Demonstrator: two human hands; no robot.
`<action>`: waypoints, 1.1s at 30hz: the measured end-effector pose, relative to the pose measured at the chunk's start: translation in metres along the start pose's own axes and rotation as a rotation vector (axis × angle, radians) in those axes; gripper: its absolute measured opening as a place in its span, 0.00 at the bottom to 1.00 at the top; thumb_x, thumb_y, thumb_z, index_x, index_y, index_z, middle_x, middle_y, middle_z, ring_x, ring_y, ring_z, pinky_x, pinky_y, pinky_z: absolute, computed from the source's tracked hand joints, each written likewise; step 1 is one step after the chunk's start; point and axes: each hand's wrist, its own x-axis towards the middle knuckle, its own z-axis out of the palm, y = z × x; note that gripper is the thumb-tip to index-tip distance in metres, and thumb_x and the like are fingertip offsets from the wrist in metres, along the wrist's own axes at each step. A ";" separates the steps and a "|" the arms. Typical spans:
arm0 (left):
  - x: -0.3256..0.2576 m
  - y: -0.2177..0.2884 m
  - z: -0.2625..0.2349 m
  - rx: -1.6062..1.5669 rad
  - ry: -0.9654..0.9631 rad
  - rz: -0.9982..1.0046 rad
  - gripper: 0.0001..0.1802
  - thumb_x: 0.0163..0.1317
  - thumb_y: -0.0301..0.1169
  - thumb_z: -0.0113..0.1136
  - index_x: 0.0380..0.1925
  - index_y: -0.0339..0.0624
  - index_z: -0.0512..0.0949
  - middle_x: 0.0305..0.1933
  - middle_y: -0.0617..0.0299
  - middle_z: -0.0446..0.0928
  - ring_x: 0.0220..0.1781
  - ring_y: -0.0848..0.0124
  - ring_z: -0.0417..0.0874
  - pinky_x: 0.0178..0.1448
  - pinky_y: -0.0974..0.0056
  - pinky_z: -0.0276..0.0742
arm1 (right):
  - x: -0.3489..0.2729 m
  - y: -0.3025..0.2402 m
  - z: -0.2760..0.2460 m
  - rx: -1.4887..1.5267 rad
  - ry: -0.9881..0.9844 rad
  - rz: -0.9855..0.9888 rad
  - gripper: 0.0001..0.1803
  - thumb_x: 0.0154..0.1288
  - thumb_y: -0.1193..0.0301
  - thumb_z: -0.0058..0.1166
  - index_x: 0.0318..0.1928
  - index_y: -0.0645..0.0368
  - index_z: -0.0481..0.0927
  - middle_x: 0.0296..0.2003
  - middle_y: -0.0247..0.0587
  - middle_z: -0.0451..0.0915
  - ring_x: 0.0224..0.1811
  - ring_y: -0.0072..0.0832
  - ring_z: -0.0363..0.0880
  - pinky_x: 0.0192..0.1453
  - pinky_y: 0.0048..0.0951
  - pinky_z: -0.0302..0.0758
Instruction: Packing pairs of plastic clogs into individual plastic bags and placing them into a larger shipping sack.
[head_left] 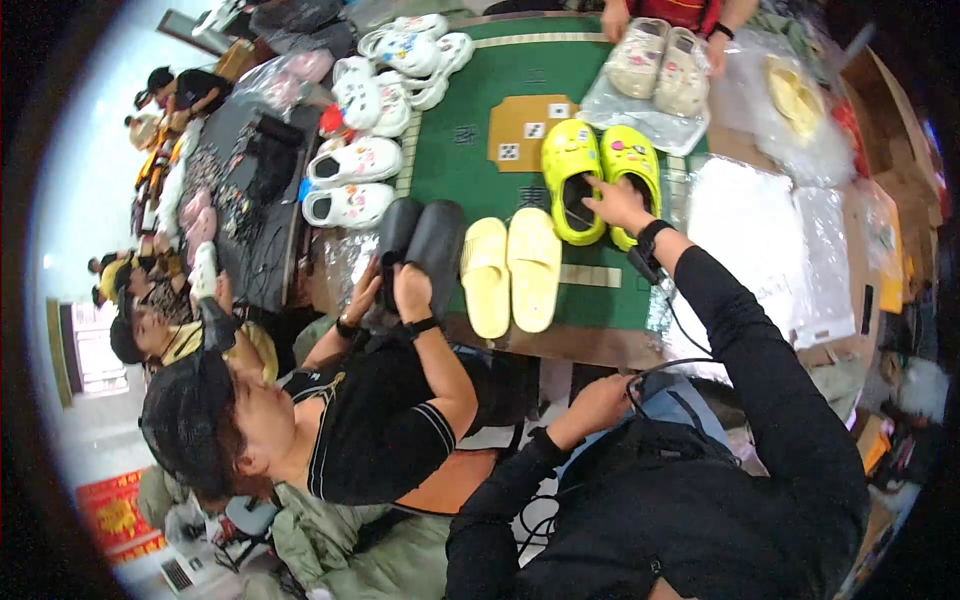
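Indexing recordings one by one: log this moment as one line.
right hand: at lime clogs; left hand: by black cable; yellow slippers: left of clogs; co-worker's hands: on black slippers

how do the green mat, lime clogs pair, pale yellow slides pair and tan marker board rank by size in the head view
1. Green mat
2. Lime clogs pair and pale yellow slides pair, too alike to rank
3. Tan marker board

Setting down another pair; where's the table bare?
Green tabletop lies bare between white clogs and brown board, and below the lime clogs, right of the yellow slides. Crowded: the left with white clogs, the right with plastic packaging.
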 end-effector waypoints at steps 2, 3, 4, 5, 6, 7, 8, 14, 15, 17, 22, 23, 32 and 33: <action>-0.007 -0.008 0.005 -0.041 -0.037 -0.049 0.17 0.59 0.35 0.52 0.48 0.42 0.72 0.39 0.47 0.77 0.41 0.48 0.77 0.42 0.52 0.73 | -0.003 -0.003 0.009 -0.201 0.145 -0.059 0.29 0.58 0.49 0.47 0.61 0.34 0.64 0.53 0.57 0.67 0.59 0.50 0.63 0.57 0.51 0.63; -0.013 -0.011 0.007 -0.044 -0.022 -0.067 0.17 0.59 0.35 0.52 0.48 0.42 0.72 0.39 0.47 0.77 0.41 0.48 0.77 0.42 0.52 0.73 | -0.005 -0.006 0.014 -0.315 0.221 -0.140 0.26 0.60 0.50 0.46 0.59 0.38 0.67 0.48 0.54 0.71 0.54 0.46 0.67 0.50 0.48 0.66; -0.017 -0.010 0.009 -0.073 0.024 -0.052 0.17 0.58 0.33 0.52 0.47 0.41 0.72 0.39 0.46 0.76 0.40 0.48 0.77 0.42 0.51 0.73 | -0.004 -0.006 0.016 -0.402 0.322 -0.212 0.24 0.62 0.50 0.44 0.56 0.42 0.71 0.42 0.49 0.75 0.47 0.43 0.72 0.45 0.44 0.67; -0.020 -0.010 0.011 -0.103 0.069 -0.034 0.16 0.57 0.32 0.52 0.46 0.40 0.72 0.39 0.46 0.75 0.40 0.47 0.76 0.42 0.51 0.72 | 0.000 -0.006 0.018 -0.458 0.313 -0.217 0.24 0.62 0.50 0.44 0.55 0.44 0.72 0.39 0.47 0.76 0.43 0.43 0.74 0.43 0.43 0.69; -0.020 -0.013 0.015 -0.103 0.076 -0.038 0.16 0.57 0.32 0.52 0.46 0.40 0.72 0.39 0.46 0.75 0.40 0.47 0.76 0.42 0.51 0.72 | 0.004 -0.006 0.019 -0.517 0.306 -0.219 0.24 0.62 0.50 0.44 0.53 0.46 0.73 0.35 0.44 0.78 0.39 0.42 0.76 0.40 0.41 0.70; -0.020 -0.015 0.016 -0.079 0.066 -0.039 0.17 0.57 0.32 0.52 0.46 0.40 0.72 0.39 0.46 0.75 0.40 0.48 0.76 0.42 0.51 0.72 | 0.008 -0.009 0.017 -0.484 0.257 -0.174 0.24 0.62 0.49 0.44 0.53 0.47 0.74 0.31 0.44 0.79 0.33 0.42 0.78 0.35 0.39 0.72; -0.019 -0.016 0.016 -0.055 0.054 -0.036 0.17 0.57 0.33 0.51 0.47 0.40 0.72 0.40 0.46 0.75 0.40 0.48 0.77 0.42 0.51 0.73 | 0.011 -0.011 0.014 -0.486 0.258 -0.177 0.24 0.62 0.49 0.44 0.53 0.47 0.74 0.31 0.44 0.79 0.33 0.42 0.78 0.35 0.39 0.72; -0.007 -0.008 0.009 0.048 0.001 -0.027 0.17 0.58 0.33 0.51 0.47 0.40 0.72 0.39 0.47 0.76 0.39 0.49 0.77 0.41 0.52 0.73 | 0.007 0.003 -0.008 -0.443 0.127 -0.288 0.29 0.58 0.51 0.49 0.57 0.52 0.67 0.35 0.53 0.79 0.40 0.46 0.77 0.39 0.42 0.74; -0.007 -0.005 0.010 0.050 0.007 -0.024 0.17 0.58 0.34 0.51 0.47 0.40 0.72 0.38 0.47 0.76 0.39 0.49 0.77 0.41 0.51 0.72 | 0.001 0.008 -0.011 -0.375 0.019 -0.234 0.30 0.57 0.54 0.51 0.58 0.51 0.65 0.39 0.55 0.77 0.44 0.49 0.75 0.44 0.44 0.74; -0.004 0.002 0.005 0.040 -0.014 -0.001 0.17 0.59 0.34 0.51 0.47 0.40 0.72 0.38 0.47 0.75 0.39 0.49 0.76 0.41 0.51 0.72 | -0.009 0.012 -0.024 -0.179 -0.079 -0.280 0.32 0.57 0.58 0.51 0.62 0.46 0.59 0.45 0.61 0.73 0.47 0.52 0.73 0.49 0.44 0.71; 0.021 0.002 0.020 0.087 -0.093 0.060 0.15 0.62 0.35 0.49 0.46 0.42 0.71 0.36 0.46 0.73 0.39 0.47 0.74 0.42 0.50 0.71 | -0.026 0.038 -0.026 -0.078 -0.110 -0.385 0.37 0.58 0.59 0.51 0.67 0.33 0.51 0.53 0.71 0.62 0.56 0.59 0.65 0.57 0.46 0.65; 0.025 0.004 0.022 0.147 -0.137 0.060 0.16 0.61 0.35 0.50 0.46 0.40 0.72 0.36 0.46 0.74 0.40 0.48 0.75 0.42 0.52 0.72 | -0.027 0.038 -0.016 -0.069 -0.040 -0.432 0.36 0.58 0.58 0.51 0.66 0.31 0.51 0.53 0.71 0.61 0.56 0.61 0.64 0.58 0.48 0.64; 0.030 0.035 0.035 0.000 -0.121 -0.009 0.18 0.61 0.33 0.52 0.51 0.42 0.71 0.41 0.49 0.75 0.42 0.54 0.77 0.45 0.58 0.73 | -0.013 -0.003 0.016 -0.130 0.291 -0.130 0.26 0.59 0.54 0.49 0.59 0.37 0.67 0.51 0.60 0.67 0.53 0.53 0.65 0.49 0.48 0.65; 0.028 0.037 0.033 -0.028 -0.144 -0.062 0.18 0.62 0.32 0.51 0.52 0.42 0.70 0.41 0.49 0.75 0.43 0.54 0.77 0.45 0.59 0.73 | -0.009 -0.003 0.017 -0.141 0.320 -0.143 0.22 0.60 0.55 0.48 0.56 0.40 0.70 0.47 0.56 0.71 0.49 0.50 0.69 0.46 0.45 0.66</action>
